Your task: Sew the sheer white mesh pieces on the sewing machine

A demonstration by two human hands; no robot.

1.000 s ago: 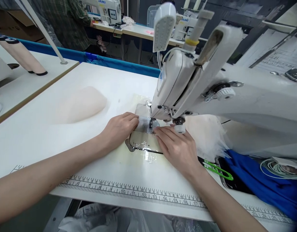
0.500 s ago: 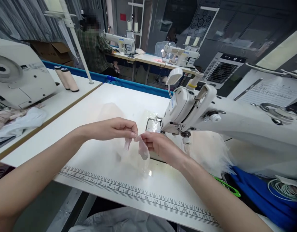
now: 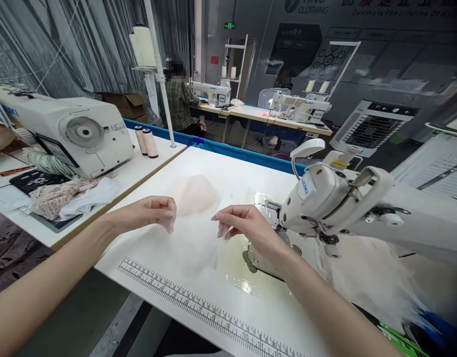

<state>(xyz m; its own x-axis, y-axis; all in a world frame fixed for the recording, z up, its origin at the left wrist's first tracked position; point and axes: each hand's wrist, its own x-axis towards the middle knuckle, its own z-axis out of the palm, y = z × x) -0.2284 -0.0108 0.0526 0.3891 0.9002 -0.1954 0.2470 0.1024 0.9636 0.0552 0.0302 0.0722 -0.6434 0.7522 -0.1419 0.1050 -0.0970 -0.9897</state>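
Note:
My left hand (image 3: 152, 212) and my right hand (image 3: 240, 224) hover above the white sewing table (image 3: 213, 292), about a hand's width apart, each with fingertips pinched on the top edge of a very sheer, near-transparent piece of mesh fabric (image 3: 193, 250) that hangs between and below them. The white sewing machine (image 3: 336, 203) stands just right of my right hand. A pale pink heap of the same sheer fabric (image 3: 194, 194) lies on the table behind the hands.
A printed ruler (image 3: 198, 310) runs along the table's front edge. White fluffy tulle (image 3: 365, 277) lies under the machine arm. On the left table sit another machine (image 3: 68, 134), two thread cones (image 3: 146, 142) and crumpled cloth (image 3: 64, 196). A person in a plaid shirt (image 3: 178, 101) works at the back.
My hands left the needle plate, lifted a sheer piece up and drew apart, spreading it. The camera has tilted up, showing more of the room.

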